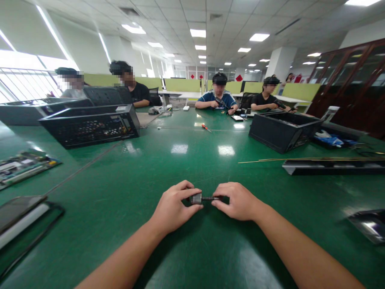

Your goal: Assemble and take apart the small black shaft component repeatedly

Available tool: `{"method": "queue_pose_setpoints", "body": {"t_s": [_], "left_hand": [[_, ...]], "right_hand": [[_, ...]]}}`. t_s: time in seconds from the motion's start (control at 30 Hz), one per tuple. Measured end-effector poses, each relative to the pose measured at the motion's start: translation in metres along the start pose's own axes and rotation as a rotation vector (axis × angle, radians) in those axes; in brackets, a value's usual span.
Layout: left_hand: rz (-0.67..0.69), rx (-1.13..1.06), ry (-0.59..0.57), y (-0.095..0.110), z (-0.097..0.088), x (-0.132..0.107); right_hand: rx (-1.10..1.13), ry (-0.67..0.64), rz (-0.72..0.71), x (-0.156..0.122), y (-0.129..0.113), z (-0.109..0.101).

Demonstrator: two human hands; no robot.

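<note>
Screwdriver [206,128] lying on table [180,168], case [267,134] standing at right, circuit board [28,167] at left, cabinet [356,80] behind

From my end I'm basically seeing an office doubling as an electronics workshop: lime-green partitions [182,85], white desks [190,96], ceiling light panels [197,33], plus a big green worktable [192,166] holding black computer cases [99,127] and a circuit board [27,167].

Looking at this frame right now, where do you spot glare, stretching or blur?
Head view: white glare on the green tabletop, washed-out window at left; head view: circuit board stretched and smeared near the left edge; head view: left hand and right hand clearer.
</note>
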State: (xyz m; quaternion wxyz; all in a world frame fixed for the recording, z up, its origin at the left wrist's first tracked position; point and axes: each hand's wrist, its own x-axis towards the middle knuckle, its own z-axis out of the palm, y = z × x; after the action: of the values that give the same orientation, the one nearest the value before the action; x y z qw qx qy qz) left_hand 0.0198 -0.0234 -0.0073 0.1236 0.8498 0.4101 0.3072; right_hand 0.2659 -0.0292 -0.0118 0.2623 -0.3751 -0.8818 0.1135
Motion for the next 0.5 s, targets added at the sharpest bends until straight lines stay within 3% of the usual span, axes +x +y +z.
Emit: {"method": "queue_pose_setpoints", "body": {"t_s": [0.5], "left_hand": [[0.004, -0.004, 0.018, 0.0034, -0.0036, 0.0018]], "right_hand": [[0.000, 0.006, 0.007, -0.0010, 0.0020, -0.0037]]}}
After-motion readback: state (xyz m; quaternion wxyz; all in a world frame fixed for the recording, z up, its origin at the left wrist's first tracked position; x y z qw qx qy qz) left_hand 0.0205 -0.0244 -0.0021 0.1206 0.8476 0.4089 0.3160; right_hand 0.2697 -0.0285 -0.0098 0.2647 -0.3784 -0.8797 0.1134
